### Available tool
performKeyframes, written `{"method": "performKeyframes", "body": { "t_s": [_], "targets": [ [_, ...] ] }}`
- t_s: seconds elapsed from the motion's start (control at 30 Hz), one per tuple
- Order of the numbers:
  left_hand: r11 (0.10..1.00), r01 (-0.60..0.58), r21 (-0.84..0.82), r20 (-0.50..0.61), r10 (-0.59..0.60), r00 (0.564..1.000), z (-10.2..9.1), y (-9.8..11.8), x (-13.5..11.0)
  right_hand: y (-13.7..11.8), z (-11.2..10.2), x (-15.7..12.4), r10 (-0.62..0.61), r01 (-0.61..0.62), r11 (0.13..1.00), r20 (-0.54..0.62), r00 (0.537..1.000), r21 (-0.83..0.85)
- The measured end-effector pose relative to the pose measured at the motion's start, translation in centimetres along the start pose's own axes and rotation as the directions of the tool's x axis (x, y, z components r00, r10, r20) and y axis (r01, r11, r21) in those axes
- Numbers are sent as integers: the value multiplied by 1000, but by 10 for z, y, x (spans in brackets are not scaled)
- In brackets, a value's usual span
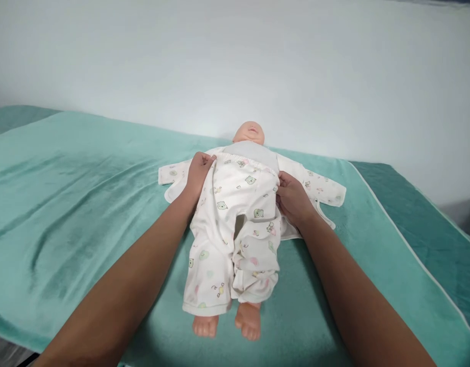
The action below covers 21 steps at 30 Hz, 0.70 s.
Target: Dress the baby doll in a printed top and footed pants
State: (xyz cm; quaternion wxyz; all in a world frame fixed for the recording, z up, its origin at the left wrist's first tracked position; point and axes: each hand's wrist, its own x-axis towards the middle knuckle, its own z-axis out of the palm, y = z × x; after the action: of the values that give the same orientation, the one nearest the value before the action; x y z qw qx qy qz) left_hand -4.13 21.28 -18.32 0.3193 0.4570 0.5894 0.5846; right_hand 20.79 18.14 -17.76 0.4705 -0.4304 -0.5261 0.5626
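Note:
A baby doll (250,133) lies on its back on a teal blanket (74,204), head away from me, bare feet (227,322) toward me. It wears white printed trousers (235,224) and lies on an opened white printed top (319,188). My left hand (199,171) grips the trousers' waistband at the doll's left-of-frame hip, fingers closed. My right hand (292,199) pinches the trousers at the other hip. The waistband sits up at the doll's grey-clad belly (250,150).
The blanket covers a wide flat surface, with a darker teal sheet (429,229) showing at the right edge. A plain pale wall (235,61) rises right behind the doll's head.

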Motion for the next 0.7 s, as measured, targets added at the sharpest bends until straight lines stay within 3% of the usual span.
{"method": "performKeyframes", "body": {
  "t_s": [0.13,0.37,0.43,0.53,0.7],
  "targets": [
    [993,-65,-96,117,76,990,-5,-5,-11,1,-1,1,-13,13,1000,30,999,22],
    [998,-45,51,176,35,984,-25,3,-34,-2,0,-8,88,-122,967,-157,984,-223],
    [998,40,54,212,-50,976,-27,4,-36,-5,2,-9,61,-98,964,-152,987,-249],
    [978,207,-25,328,-188,926,-27,6,-40,-10,4,-11,60,-91,957,-121,991,-277],
    [929,349,-125,464,-257,848,-24,9,-47,-12,3,-11,121,-123,980,-23,992,-159]
  ]
}}
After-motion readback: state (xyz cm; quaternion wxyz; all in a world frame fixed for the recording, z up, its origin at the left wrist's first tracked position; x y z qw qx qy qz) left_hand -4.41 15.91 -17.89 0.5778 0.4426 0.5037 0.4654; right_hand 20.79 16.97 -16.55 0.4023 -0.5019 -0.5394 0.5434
